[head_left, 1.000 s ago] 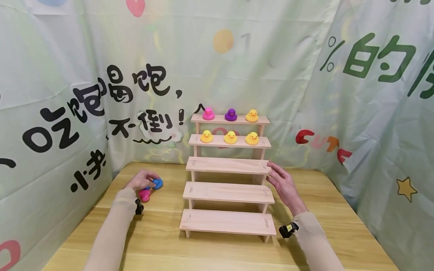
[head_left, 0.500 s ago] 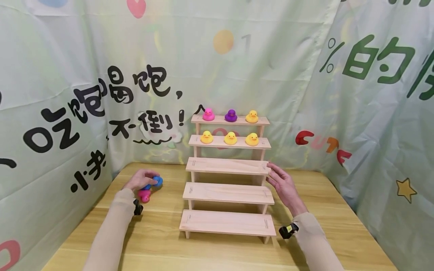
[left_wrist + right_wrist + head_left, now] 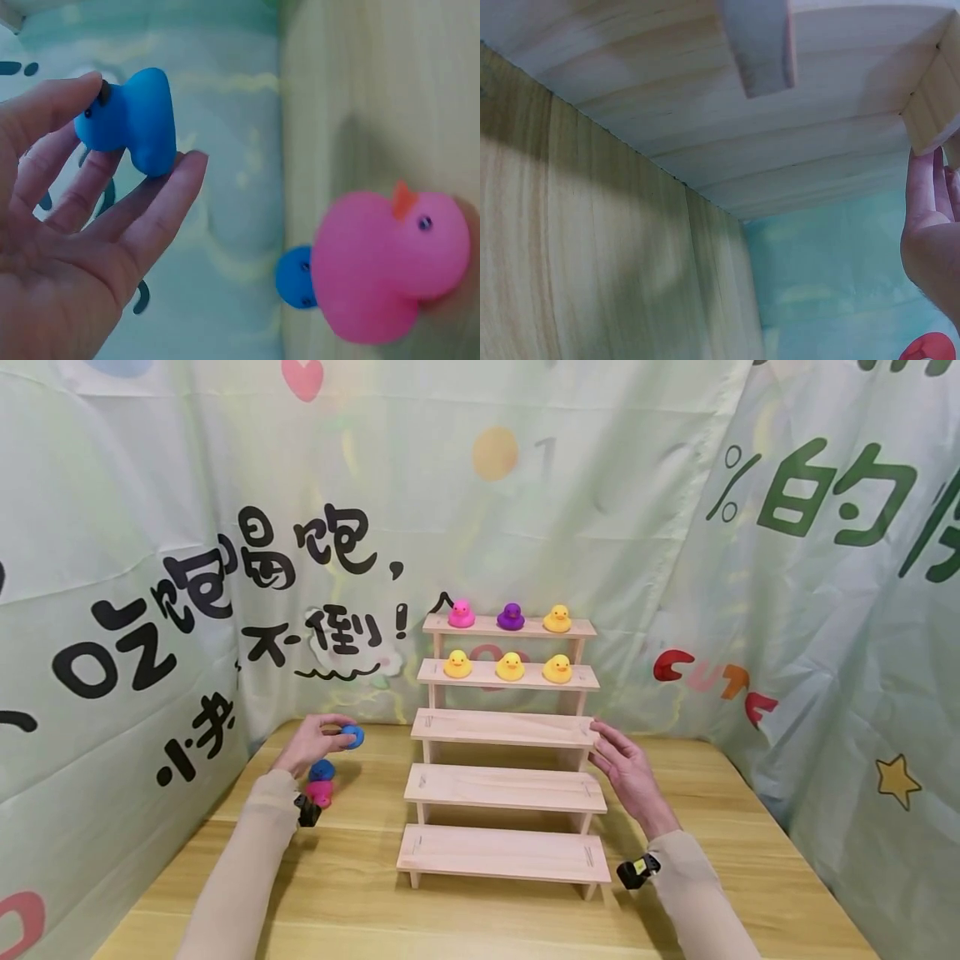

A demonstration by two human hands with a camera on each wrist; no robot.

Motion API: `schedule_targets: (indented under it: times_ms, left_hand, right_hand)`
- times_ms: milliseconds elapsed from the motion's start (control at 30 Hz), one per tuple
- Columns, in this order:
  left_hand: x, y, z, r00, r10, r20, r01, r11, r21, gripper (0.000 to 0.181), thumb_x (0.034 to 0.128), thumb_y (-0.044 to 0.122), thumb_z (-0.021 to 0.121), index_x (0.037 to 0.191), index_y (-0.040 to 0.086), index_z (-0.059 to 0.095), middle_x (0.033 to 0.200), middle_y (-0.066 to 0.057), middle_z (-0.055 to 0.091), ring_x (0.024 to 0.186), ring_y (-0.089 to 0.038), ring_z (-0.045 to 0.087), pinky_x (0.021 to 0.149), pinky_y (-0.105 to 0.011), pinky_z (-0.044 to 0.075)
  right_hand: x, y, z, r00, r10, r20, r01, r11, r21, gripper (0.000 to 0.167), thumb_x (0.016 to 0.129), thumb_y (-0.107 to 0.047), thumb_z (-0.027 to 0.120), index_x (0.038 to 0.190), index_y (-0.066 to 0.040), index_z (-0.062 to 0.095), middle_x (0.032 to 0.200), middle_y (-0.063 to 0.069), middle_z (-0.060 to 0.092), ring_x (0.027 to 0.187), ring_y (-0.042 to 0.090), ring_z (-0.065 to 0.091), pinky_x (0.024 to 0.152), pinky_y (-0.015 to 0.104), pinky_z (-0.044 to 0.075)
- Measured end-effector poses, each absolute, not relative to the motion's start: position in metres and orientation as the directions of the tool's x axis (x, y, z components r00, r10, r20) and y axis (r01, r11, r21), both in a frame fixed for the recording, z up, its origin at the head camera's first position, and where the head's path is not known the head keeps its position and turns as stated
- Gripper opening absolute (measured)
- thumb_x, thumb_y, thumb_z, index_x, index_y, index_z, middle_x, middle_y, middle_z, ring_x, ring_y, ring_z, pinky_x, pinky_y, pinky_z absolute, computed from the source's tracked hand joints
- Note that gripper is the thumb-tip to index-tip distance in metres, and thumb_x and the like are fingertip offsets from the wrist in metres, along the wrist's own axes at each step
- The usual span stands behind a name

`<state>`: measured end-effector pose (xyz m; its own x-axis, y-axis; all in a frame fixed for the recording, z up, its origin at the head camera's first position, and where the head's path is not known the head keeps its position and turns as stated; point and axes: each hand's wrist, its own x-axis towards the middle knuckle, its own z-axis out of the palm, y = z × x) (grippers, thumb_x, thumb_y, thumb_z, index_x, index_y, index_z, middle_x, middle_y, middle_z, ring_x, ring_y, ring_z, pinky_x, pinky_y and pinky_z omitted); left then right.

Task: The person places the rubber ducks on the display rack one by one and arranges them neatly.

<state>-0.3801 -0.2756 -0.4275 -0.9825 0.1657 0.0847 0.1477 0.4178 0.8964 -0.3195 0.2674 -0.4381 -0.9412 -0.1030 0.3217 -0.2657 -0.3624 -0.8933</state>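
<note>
**Blue duck (image 3: 154, 112) raised, left of the wooden stand (image 3: 502, 852)**

Left hand (image 3: 309, 745): holding the blue duck in a narrow pinch, thumb pressing by its head, fingertips supporting the edge of its base. Duck is hanging above the worktop (image 3: 360, 893), left of the stand, about level with the middle shelf (image 3: 506, 727) in the head view.

Right hand (image 3: 633, 777): reaching up at the stand's right side, fingers fairly straight, tips appearing to touch the end of the middle shelf. Holding no duck; I'm reading this as steadying.

Left of the stand, on the worktop: a second blue duck (image 3: 322, 770) and a pink duck (image 3: 320, 792) are lying close together; contact I cannot tell.

On the stand, ducks are sitting in threes: pink, purple and yellow on the top shelf (image 3: 534, 627), three yellow on the shelf below (image 3: 483, 673).

Step in hand, my judgement: picking up is looking done, carrying to the stand is pending. By the rows, the middle shelf is seeming the likely spot. That would be calling for a move rightward to the stand, the base turning flat, and a gentle release, with the right hand keeping the stand from shifting.
</note>
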Motion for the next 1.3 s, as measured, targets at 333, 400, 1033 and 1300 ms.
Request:
schedule_targets:
  times_ms: [333,400,1033,1300]
  left_hand:
    - [-0.375,-0.261,-0.412,-0.968,0.173,0.18,0.236,0.394,0.888,0.042,0.0927,0.017,0.069,0.129,-0.001,0.059,0.128,-0.026,0.061,0.107,-0.025,0.066,0.089,-0.031,0.055]
    - [-0.373,-0.258,-0.408,-0.966,0.165,0.201,0.251,0.398,0.882,0.041,0.0932,0.019,0.068,0.128,0.0,0.06,0.127,-0.025,0.063,0.103,-0.021,0.067,0.089,-0.03,0.055]
    - [-0.353,-0.208,-0.399,-0.882,0.035,0.469,0.464,0.226,0.856,0.04,0.0913,0.022,0.071,0.127,0.004,0.065,0.132,-0.02,0.061,0.114,-0.008,0.06,0.087,-0.014,0.051]
    - [-0.343,-0.184,-0.389,-0.862,0.019,0.507,0.504,0.135,0.853,0.039,0.0885,0.008,0.072,0.125,-0.003,0.064,0.125,-0.027,0.063,0.102,-0.006,0.066,0.082,-0.016,0.054]
  right_hand:
    - [-0.32,0.268,-0.439,-0.939,-0.102,0.328,-0.268,-0.379,-0.886,0.028,0.101,-0.008,0.052,0.125,-0.013,0.066,0.133,-0.016,0.057,0.112,0.002,0.061,0.09,0.024,0.054]
    - [-0.32,0.268,-0.439,-0.94,-0.098,0.327,-0.268,-0.381,-0.885,0.028,0.101,-0.008,0.052,0.125,-0.014,0.066,0.133,-0.016,0.058,0.112,0.003,0.061,0.089,0.024,0.054]
    - [-0.32,0.264,-0.437,-0.95,-0.091,0.3,-0.247,-0.371,-0.895,0.027,0.1,-0.009,0.055,0.124,-0.014,0.067,0.13,-0.015,0.059,0.111,0.003,0.062,0.09,0.025,0.054]
    - [-0.319,0.264,-0.438,-0.953,-0.075,0.295,-0.251,-0.352,-0.902,0.028,0.1,-0.009,0.055,0.126,-0.013,0.065,0.129,-0.017,0.059,0.111,0.003,0.062,0.091,0.025,0.053]
